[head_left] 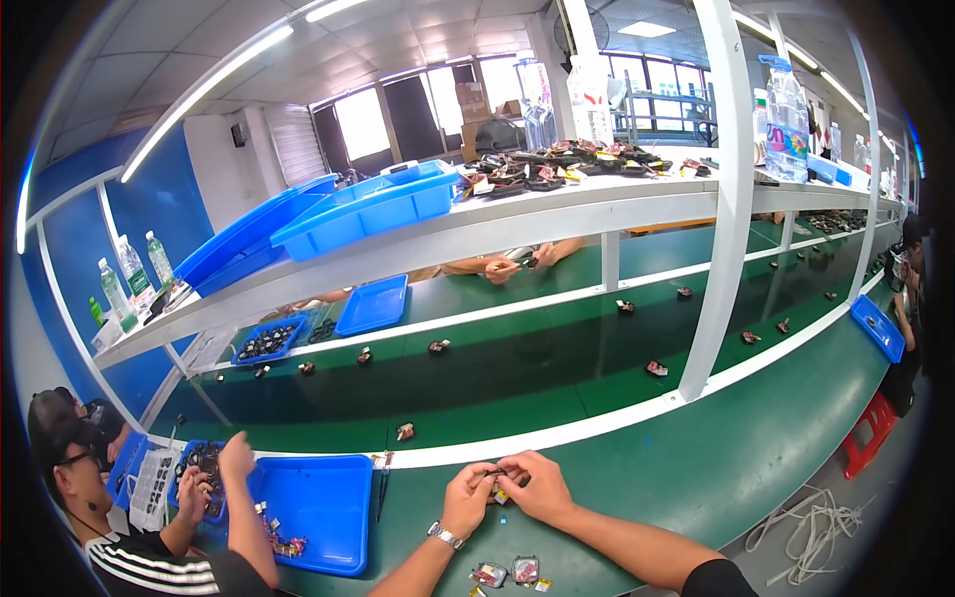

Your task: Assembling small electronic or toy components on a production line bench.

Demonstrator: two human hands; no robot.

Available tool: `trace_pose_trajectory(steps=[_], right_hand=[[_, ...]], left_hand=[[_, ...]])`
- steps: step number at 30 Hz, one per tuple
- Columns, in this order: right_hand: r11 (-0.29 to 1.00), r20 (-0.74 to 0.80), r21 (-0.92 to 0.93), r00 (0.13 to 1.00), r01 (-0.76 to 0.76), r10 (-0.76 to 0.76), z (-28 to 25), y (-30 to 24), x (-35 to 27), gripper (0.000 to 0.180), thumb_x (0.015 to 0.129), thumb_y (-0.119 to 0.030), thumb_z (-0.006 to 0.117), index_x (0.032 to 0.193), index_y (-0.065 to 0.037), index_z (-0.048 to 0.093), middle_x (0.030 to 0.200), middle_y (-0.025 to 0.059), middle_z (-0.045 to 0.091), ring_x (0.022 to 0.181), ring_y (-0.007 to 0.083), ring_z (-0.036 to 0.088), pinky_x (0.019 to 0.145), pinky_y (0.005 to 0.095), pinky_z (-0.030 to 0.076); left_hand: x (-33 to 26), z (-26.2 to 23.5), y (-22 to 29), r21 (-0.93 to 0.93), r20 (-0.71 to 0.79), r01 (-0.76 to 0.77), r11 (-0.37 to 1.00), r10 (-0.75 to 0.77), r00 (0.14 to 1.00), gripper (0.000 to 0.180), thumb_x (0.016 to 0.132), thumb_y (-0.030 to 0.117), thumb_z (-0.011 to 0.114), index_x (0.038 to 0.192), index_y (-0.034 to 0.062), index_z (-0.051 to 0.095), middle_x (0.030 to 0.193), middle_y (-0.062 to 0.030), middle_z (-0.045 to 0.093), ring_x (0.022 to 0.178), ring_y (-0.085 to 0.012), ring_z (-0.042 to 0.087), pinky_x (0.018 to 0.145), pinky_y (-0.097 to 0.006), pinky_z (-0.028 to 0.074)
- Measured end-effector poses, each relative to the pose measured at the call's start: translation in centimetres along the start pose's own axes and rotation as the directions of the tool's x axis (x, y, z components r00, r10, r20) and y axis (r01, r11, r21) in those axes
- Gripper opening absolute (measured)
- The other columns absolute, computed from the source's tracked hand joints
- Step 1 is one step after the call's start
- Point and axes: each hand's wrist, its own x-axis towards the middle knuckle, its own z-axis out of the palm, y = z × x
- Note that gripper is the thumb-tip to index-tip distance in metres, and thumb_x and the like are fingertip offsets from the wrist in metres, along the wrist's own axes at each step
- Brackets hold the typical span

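From where I stand, the long counter with a smooth green top [686, 478] takes up most of the floor space, bordered at its far edge by a white metal rail, beyond which runs a dark green conveyor belt [537, 393] dotted with small wired parts. Above the belt spans a white metal shelf [557, 211], carrying a heap of black, wired pieces [557, 167] around its middle. A co-worker in a black top with white stripes [159, 567] sits by the counter's left end, arms raised. Between that person and the wearer, a deep blue plastic tray [323, 512] reaches close to the far edge, with a small cluster of red, wired parts [284, 542] by its left side. The wearer's two bare hands are together over the middle of the counter: the left hand [466, 500], a silver watch [446, 535] at its wrist, and the right hand [539, 488] meet at the fingertips, pinching a small black piece [494, 473] between them. Just under the fingers shows a bit of yellow and red; I cannot tell whether it hangs from the piece. A slim dark tool [383, 488] lies right beside the tray. Toward the near edge, between the forearms, sit two small, squarish, clear-rimmed units [525, 569] with yellow tabs, side by side.
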Motion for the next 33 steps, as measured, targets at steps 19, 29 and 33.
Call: trace_pose_trajectory(steps=[19,29,33], right_hand=[[0.956,-0.265,0.02,0.921,-0.292,0.287,-3.4,9.0,9.3,0.017,0.078,-0.007,0.074,0.091,0.002,0.067,0.086,0.0103,0.071,0.079,0.0149,0.068,0.071,0.0269,0.054],[0.853,0.086,-0.506,0.992,0.124,-0.094,5.6,6.0,10.7,0.032,0.072,-0.012,0.068,0.103,-0.006,0.064,0.106,0.0149,0.059,0.1,0.0354,0.055,0.086,0.0431,0.046],[0.789,0.096,-0.606,0.994,0.1,-0.052,13.3,6.3,10.2,0.047,0.07,-0.019,0.073,0.112,-0.003,0.057,0.105,0.018,0.059,0.097,0.0371,0.056,0.085,0.0429,0.047]], left_hand=[[0.8,-1.0,-0.4,0.0,-0.159,-0.192,0.981,0.19,0.969,0.026,0.095,0.006,0.051,0.119,-0.0029,0.049,0.106,-0.0171,0.066,0.087,-0.0193,0.067,0.068,-0.029,0.058],[1.5,-2.4,-0.6,0.317,-0.472,-0.368,0.874,0.482,0.738,0.017,0.09,0.01,0.057,0.102,0.0004,0.051,0.079,-0.0075,0.062,0.067,-0.0147,0.059,0.063,-0.029,0.049],[1.8,-2.9,-0.1,0.352,-0.536,-0.405,0.844,0.537,0.651,0.017,0.089,0.012,0.058,0.101,0.0015,0.051,0.079,-0.008,0.06,0.067,-0.0169,0.058,0.065,-0.031,0.048]])
